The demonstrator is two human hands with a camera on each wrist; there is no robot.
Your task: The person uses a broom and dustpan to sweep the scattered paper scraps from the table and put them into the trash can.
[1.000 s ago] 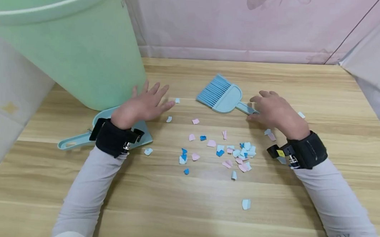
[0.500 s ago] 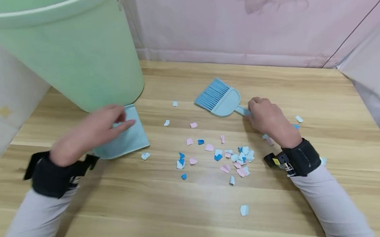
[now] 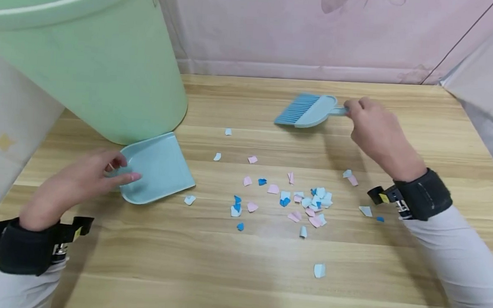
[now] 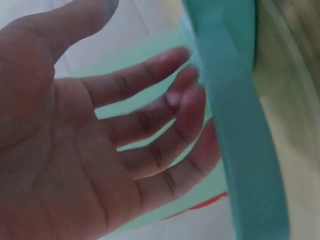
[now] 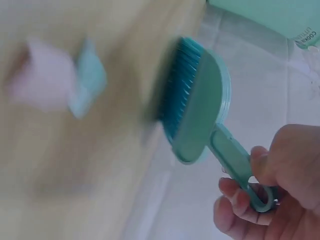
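A light-blue dustpan point(image 3: 159, 168) lies flat on the wooden table point(image 3: 240, 265) beside the green bin. My left hand point(image 3: 118, 168) touches its rear left rim with loosely bent fingers. In the left wrist view the palm point(image 4: 100, 150) is open and the fingertips rest against the pan's teal edge point(image 4: 240, 125). My right hand point(image 3: 357, 111) grips the handle of a small blue brush point(image 3: 309, 110), held off the table at the far right with its bristles pointing left. The right wrist view shows fingers point(image 5: 235, 200) curled round the handle under the brush head point(image 5: 197, 107). Several pink, blue and white paper scraps point(image 3: 306, 201) lie scattered between the hands.
A large pale-green bin point(image 3: 88, 57) stands at the back left, touching the dustpan's far edge. A pink wall point(image 3: 311, 32) closes the back of the table and white sheeting point(image 3: 485, 69) the right side. Stray scraps point(image 3: 319, 269) lie toward the near edge.
My right hand closed on the brush handle and lifted the brush up and to the far right. My left hand drew back from the bin to the dustpan's rear rim; the pan turned slightly.
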